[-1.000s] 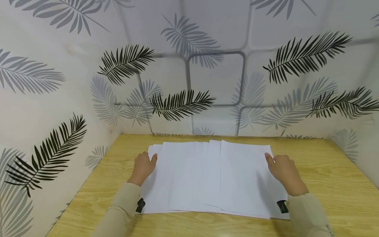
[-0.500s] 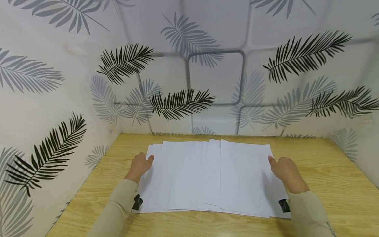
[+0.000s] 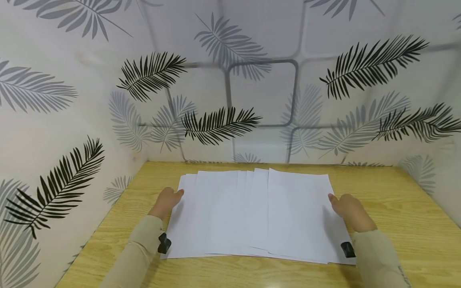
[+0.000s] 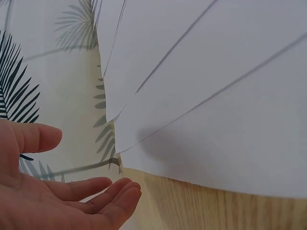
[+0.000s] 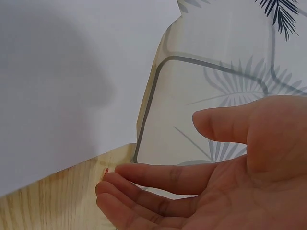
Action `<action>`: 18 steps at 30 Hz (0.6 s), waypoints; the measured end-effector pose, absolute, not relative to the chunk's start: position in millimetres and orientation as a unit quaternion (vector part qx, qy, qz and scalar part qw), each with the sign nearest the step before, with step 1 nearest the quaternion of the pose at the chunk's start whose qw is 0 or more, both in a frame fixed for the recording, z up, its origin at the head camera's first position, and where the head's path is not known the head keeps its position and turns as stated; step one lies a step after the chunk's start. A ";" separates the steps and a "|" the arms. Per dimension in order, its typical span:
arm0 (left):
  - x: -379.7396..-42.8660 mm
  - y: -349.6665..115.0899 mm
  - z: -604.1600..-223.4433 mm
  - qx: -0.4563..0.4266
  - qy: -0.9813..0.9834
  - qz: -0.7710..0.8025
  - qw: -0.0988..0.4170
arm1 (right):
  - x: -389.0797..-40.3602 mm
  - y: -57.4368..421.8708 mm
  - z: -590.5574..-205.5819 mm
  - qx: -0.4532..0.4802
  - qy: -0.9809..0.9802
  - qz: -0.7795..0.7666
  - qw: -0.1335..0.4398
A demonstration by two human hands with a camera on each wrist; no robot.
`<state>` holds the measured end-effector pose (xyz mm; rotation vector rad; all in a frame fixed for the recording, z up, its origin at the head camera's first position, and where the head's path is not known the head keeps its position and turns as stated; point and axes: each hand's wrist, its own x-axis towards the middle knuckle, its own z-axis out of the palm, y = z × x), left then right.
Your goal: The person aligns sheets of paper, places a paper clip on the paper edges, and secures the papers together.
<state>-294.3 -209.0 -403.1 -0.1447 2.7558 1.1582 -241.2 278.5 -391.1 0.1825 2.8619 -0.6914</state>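
Several white paper sheets (image 3: 234, 216) lie overlapped like a fan on the wooden table, their edges stepped sideways. My left hand (image 3: 166, 202) hovers by the left edge of the paper, its fingers loosely bent and thumb apart. In the left wrist view that hand (image 4: 67, 191) holds nothing, and its fingertips lie just off a sheet's corner. On the opposite side, my right hand (image 3: 353, 212) is beside the right edge of the paper. The right wrist view shows its fingers (image 5: 172, 179) relaxed, with nothing between them and the thumb.
The wood-grain table (image 3: 403, 216) meets a leaf-patterned wall covering (image 3: 259, 92) at the back and left. Small black devices sit at the left cuff (image 3: 164, 243) and right cuff (image 3: 347, 249). A tiny red mark (image 5: 106, 172) shows near my right fingertips.
My left hand has drifted left and slightly toward me, away from the sheets. The right hand has shifted a little right and toward me. The paper stays in place.
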 end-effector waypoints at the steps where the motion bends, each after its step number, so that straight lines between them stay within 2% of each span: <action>1: -293.9 -209.1 -402.7 -0.052 0.914 0.395 0.079 | -241.7 279.2 -391.9 0.062 0.965 -0.236 0.097; 10: -293.6 -211.3 -400.9 -0.081 0.892 0.429 0.115 | -244.4 285.7 -398.3 0.050 0.962 -0.248 0.107; 18: -293.7 -212.2 -401.2 -0.089 0.892 0.427 0.119 | -247.0 288.1 -401.2 0.063 0.961 -0.243 0.117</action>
